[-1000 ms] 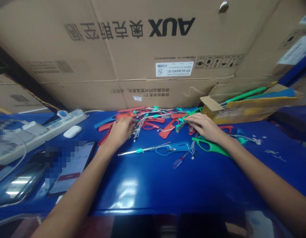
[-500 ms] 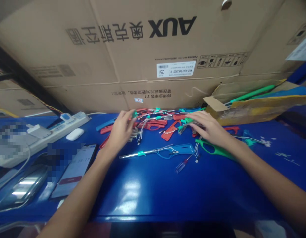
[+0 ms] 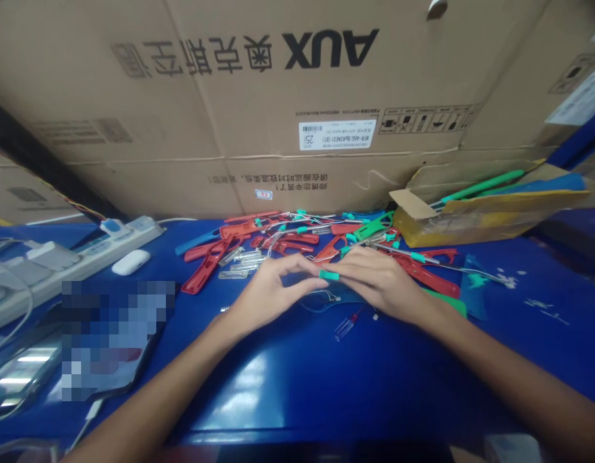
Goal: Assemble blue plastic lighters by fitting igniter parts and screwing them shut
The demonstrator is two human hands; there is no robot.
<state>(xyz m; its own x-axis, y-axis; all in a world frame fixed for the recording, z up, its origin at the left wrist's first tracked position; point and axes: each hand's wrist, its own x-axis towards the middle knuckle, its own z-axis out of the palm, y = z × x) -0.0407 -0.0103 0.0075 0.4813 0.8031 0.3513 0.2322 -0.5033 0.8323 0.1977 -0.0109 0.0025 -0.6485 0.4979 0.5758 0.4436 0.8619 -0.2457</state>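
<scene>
A small green plastic piece (image 3: 329, 275) is between the fingertips of my two hands, above the middle of the table. My left hand (image 3: 273, 289) pinches its left end between thumb and fingers. My right hand (image 3: 381, 280) has its fingers closed together at the right end. Under my hands lies a blue lighter-shaped shell (image 3: 348, 294) with thin white wires, partly hidden. A small screwdriver with a clear handle (image 3: 346, 326) lies just in front of it. Behind are several red lighter-shaped shells (image 3: 205, 267), metal rods with green sleeves, and clear small parts (image 3: 249, 260).
An opened carton (image 3: 490, 212) at the right holds green and blue pieces. A large cardboard box (image 3: 259, 128) stands along the back. On the left are a power strip (image 3: 128, 235), a white earphone case (image 3: 130, 262) and phones. White scraps (image 3: 543, 308) lie at the right.
Both hands have come from the pile towards each other and nearer to me, meeting at the small green piece. The view has shifted slightly.
</scene>
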